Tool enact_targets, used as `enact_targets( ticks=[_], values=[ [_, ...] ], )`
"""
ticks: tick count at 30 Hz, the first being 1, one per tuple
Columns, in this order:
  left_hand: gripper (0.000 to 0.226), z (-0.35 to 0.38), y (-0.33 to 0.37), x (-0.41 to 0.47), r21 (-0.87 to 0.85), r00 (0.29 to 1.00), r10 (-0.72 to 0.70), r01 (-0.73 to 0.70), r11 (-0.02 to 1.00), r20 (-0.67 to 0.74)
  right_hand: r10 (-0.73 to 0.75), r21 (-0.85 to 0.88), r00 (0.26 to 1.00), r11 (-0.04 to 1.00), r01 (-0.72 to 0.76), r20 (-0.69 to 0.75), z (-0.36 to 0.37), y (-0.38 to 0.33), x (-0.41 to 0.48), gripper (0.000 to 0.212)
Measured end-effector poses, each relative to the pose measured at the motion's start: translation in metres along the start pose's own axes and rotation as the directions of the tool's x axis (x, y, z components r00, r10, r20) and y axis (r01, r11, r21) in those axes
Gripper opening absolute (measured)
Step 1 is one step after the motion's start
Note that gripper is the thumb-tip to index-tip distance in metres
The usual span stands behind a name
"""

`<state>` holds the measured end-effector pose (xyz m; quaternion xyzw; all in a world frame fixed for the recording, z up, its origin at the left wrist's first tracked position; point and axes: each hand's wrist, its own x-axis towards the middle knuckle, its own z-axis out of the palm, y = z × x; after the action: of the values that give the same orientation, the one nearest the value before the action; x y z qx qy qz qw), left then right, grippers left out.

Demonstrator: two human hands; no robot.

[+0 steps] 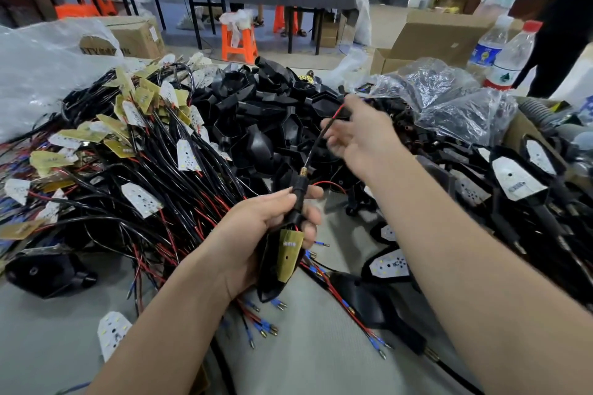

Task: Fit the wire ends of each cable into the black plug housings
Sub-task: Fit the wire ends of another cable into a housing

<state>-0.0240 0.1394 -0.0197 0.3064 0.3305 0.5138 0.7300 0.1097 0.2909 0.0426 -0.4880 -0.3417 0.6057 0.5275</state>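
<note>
Lower centre, the left hand grips a black pointed plastic plug housing. The right hand pinches its thin black cable above.

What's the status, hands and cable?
Left hand grips housing. Cable runs taut from its neck up to right hand; that grip blurred. Nothing blocking between the hands.

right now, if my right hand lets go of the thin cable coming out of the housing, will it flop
Probably flops: the cable looks thin and runs straight only because the right hand holds it taut. Cables in the pile lie in loose curves. It likely weighs little, so the housing in the left hand should hardly shift.
</note>
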Motion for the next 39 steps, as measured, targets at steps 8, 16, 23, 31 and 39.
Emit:
enact_targets(
  ticks=[8,16,23,31,39],
  values=[
    [0.033,-0.007,-0.004,0.017,-0.040,0.994,-0.058,0.054,0.998,-0.095,0.128,-0.253,0.873,0.967,-0.005,0.471,-0.034,0.064,-0.083,0.024],
    [0.038,-0.002,-0.005,0.008,0.445,0.941,0.218,-0.084,0.892,-0.258,-0.073,-0.220,0.978,0.968,0.116,0.195,-0.052,0.064,-0.077,0.012],
    [0.071,0.009,-0.014,-0.007,0.963,0.893,0.449,-0.107,0.248,-0.016,-0.146,-0.149,0.982,0.975,0.164,0.120,-0.057,0.061,-0.074,0.028],
    [0.047,0.007,-0.011,-0.005,0.869,0.928,0.369,-0.142,0.474,-0.050,-0.162,-0.167,0.985,0.971,0.170,0.060,-0.060,0.060,-0.071,0.037],
    [0.025,0.010,-0.011,0.000,0.713,0.869,0.444,-0.170,0.680,-0.217,-0.145,-0.059,0.983,0.987,0.152,0.108,-0.063,0.059,-0.069,0.020]
  ],
)
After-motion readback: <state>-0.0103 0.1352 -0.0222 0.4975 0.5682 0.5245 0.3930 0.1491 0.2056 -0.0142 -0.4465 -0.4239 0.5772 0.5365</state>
